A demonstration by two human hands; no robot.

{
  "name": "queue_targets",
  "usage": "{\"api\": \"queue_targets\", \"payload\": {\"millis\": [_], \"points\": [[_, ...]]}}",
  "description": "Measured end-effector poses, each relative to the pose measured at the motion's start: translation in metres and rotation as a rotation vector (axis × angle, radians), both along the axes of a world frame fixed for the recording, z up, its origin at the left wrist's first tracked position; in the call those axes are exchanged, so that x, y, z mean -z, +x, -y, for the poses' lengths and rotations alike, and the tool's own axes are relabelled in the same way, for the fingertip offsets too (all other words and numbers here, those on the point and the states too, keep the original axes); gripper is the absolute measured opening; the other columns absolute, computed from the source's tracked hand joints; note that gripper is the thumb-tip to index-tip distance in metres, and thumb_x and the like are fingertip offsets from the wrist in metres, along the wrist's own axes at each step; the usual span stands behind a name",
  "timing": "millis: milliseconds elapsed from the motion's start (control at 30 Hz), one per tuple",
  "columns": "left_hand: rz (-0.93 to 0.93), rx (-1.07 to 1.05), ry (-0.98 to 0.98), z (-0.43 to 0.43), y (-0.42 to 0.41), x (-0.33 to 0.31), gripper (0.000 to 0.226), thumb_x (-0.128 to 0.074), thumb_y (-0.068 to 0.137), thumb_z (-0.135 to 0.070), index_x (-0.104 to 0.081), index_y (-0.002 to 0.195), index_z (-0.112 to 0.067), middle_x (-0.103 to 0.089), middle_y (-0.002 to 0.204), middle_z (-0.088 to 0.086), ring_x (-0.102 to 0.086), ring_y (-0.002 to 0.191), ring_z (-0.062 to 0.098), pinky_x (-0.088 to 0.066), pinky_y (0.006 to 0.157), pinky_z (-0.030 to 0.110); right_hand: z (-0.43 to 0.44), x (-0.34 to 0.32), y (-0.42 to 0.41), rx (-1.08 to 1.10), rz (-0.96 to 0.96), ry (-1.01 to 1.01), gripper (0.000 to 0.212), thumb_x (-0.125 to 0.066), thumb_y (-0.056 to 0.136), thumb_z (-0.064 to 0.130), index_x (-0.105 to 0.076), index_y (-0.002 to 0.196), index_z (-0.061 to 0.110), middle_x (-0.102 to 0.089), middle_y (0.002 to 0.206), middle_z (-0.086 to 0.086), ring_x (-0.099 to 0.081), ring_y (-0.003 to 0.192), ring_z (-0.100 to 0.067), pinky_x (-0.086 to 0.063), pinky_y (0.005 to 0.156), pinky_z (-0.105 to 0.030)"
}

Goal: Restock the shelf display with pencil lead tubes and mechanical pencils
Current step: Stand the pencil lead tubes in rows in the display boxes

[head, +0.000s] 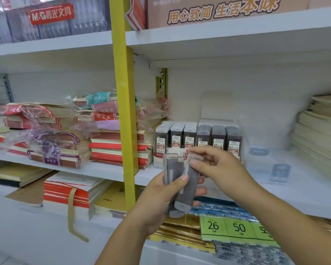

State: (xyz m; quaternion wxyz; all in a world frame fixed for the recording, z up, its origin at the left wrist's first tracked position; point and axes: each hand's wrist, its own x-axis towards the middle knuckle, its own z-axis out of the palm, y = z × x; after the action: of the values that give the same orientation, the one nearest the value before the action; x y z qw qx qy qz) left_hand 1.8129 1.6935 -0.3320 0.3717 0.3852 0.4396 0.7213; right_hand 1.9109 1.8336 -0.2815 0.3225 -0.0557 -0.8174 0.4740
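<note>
Lead tubes (177, 180), grey, bundled upright in left grip (161, 199), thumb across the front, held just in front of the middle shelf (304, 190). Top of one tilted tube pinched in right grip (216, 165); blurred, possibly a clear cap. Behind, on shelf, display (199, 138) of boxed tubes in rows, notebooks (113, 148) stacked to left.

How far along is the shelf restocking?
Done: the display box on the shelf already holds six rows of lead tubes. In hand: the left hand holds a bundle of tubes, and the right hand pinches one tube. Left: shelving these; no mechanical pencils show.
</note>
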Motion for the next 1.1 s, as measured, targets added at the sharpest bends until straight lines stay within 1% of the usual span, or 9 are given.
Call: {"api": "queue_targets", "payload": {"millis": [167, 333, 467, 567, 733, 833, 900, 1000, 1100], "points": [[-0.103, -0.069, -0.180, 0.002, -0.004, 0.003, 0.054, -0.069, 0.082, -0.055, -0.065, 0.122, -0.019, -0.076, 0.114, 0.007, -0.073, 0.085, 0.015, -0.053, 0.057, 0.022, -0.010, -0.003, 0.018, -0.106, -0.014, -0.136, 0.018, -0.060, 0.092, 0.006, -0.064, 0.102, 0.020, -0.071, 0.086, 0.000, -0.064, 0.065, -0.014, -0.052, 0.060, -0.023], [-0.065, -0.200, -0.193, 0.008, -0.013, 0.005, 0.068, -0.088, 0.064, -0.041, -0.061, 0.118, -0.013, -0.077, 0.093, 0.003, -0.056, 0.069, 0.013, -0.044, 0.054, 0.022, -0.011, 0.001, 0.023, -0.074, 0.023, -0.102, 0.008, -0.069, 0.086, 0.014, -0.065, 0.093, 0.012, -0.073, 0.091, 0.000, -0.070, 0.081, -0.009, -0.054, 0.071, -0.018], [0.050, -0.274, -0.078, 0.011, -0.015, 0.003, 0.062, -0.087, 0.057, -0.018, -0.061, 0.113, -0.012, -0.072, 0.081, 0.008, -0.056, 0.060, 0.014, -0.046, 0.049, 0.022, -0.012, 0.003, 0.030, -0.063, 0.052, -0.063, 0.033, -0.071, 0.080, -0.004, -0.067, 0.095, 0.024, -0.072, 0.101, 0.012, -0.067, 0.098, -0.001, -0.055, 0.083, -0.019], [0.017, -0.347, -0.034, 0.012, -0.015, -0.001, 0.060, -0.088, 0.057, -0.024, -0.062, 0.110, -0.017, -0.076, 0.094, 0.010, -0.054, 0.068, 0.019, -0.045, 0.049, 0.023, -0.009, 0.003, 0.031, -0.071, 0.127, 0.002, 0.049, -0.072, 0.080, -0.004, -0.066, 0.092, 0.043, -0.069, 0.102, 0.019, -0.067, 0.098, -0.002, -0.057, 0.081, -0.025], [-0.110, -0.391, -0.079, 0.010, -0.011, -0.003, 0.034, -0.083, 0.078, -0.026, -0.063, 0.105, -0.022, -0.075, 0.098, 0.016, -0.052, 0.063, 0.016, -0.044, 0.051, 0.025, 0.001, 0.002, 0.027, -0.099, 0.232, 0.107, 0.057, -0.068, 0.082, 0.002, -0.059, 0.113, 0.050, -0.064, 0.099, 0.017, -0.063, 0.074, -0.009, -0.060, 0.071, -0.040], [-0.171, -0.397, -0.059, 0.008, -0.011, -0.002, 0.020, -0.080, 0.083, -0.030, -0.069, 0.099, -0.027, -0.075, 0.090, 0.011, -0.054, 0.062, 0.015, -0.048, 0.055, 0.025, 0.006, -0.003, 0.027, -0.215, 0.332, 0.148, 0.072, -0.063, 0.085, 0.002, -0.048, 0.120, 0.064, -0.060, 0.094, 0.014, -0.063, 0.063, -0.009, -0.057, 0.055, -0.031], [-0.171, -0.406, -0.025, 0.006, -0.010, -0.003, 0.027, -0.077, 0.080, -0.041, -0.069, 0.102, -0.028, -0.078, 0.092, 0.002, -0.068, 0.072, 0.013, -0.054, 0.061, 0.023, 0.002, -0.012, 0.026, -0.196, 0.356, 0.245, 0.084, -0.061, 0.086, 0.000, -0.036, 0.127, 0.069, -0.055, 0.101, 0.012, -0.066, 0.070, -0.008, -0.055, 0.057, -0.023], [-0.169, -0.404, 0.003, 0.001, -0.012, -0.004, 0.028, -0.061, 0.093, -0.037, -0.061, 0.114, -0.018, -0.079, 0.097, 0.006, -0.077, 0.089, 0.021, -0.061, 0.068, 0.027, -0.011, -0.033, 0.023, -0.043, 0.069, 0.175, 0.081, -0.064, 0.085, -0.001, -0.040, 0.118, 0.069, -0.060, 0.112, 0.013, -0.068, 0.089, -0.004, -0.057, 0.063, -0.020], [-0.256, -0.423, -0.036, -0.004, -0.012, -0.003, 0.021, -0.053, 0.101, -0.035, -0.060, 0.106, -0.017, -0.075, 0.077, 0.003, -0.071, 0.063, 0.018, -0.061, 0.066, 0.033, -0.023, -0.046, 0.020, 0.193, -0.275, 0.236, 0.066, -0.069, 0.085, 0.009, -0.039, 0.104, 0.064, -0.069, 0.097, 0.014, -0.067, 0.084, -0.001, -0.051, 0.063, -0.010]]}}
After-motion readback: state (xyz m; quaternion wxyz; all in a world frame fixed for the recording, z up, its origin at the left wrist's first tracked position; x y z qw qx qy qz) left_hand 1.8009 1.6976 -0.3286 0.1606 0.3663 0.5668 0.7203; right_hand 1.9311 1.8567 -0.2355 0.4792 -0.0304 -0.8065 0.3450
